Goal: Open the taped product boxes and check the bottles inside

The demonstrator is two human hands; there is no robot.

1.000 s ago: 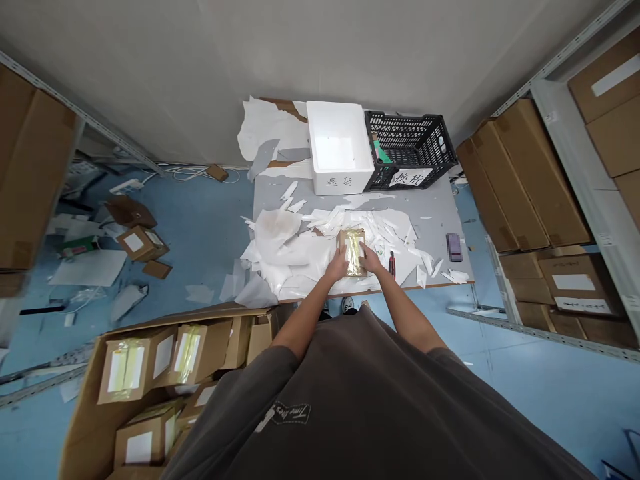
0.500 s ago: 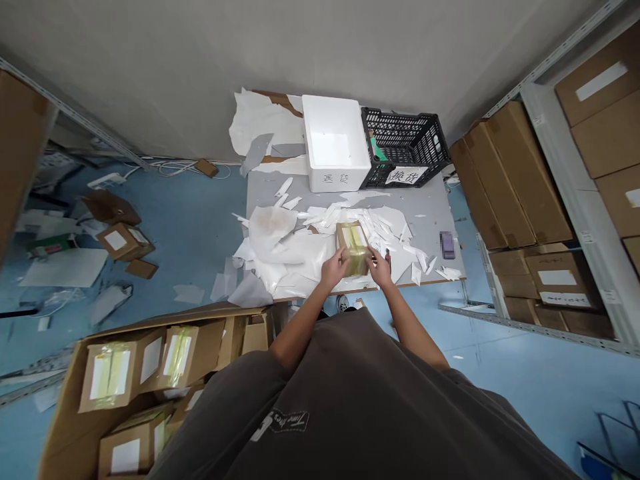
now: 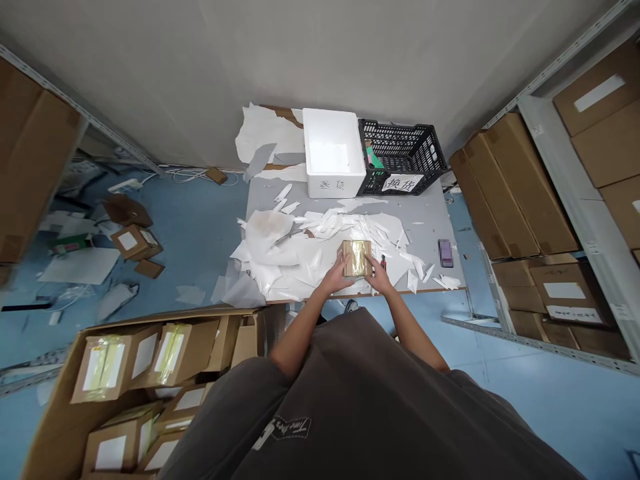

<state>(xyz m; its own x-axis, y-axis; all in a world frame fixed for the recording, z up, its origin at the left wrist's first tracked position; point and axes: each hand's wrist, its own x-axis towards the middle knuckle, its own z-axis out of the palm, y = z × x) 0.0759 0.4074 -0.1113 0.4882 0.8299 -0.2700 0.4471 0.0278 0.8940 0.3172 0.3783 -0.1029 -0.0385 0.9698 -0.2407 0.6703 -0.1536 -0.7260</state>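
A small cardboard box with yellowish clear tape over its top is between my hands, above the paper-strewn table. My left hand grips its left side, fingers against the cardboard. On the opposite side my right hand presses the box with its fingertips. Just right of the box lies a small red and black tool, close to my right fingers; its kind is too small to make out. White paper scraps spread under and around the box.
At the table's back stand a white foam box and a black plastic crate. A purple item lies at the right. A large carton holding several taped boxes is at lower left. Shelves with cartons stand on the right.
The box has turned a little and now sits squarer to me, its taped top facing up. My hands have shifted along its sides. The whole view has moved slightly.
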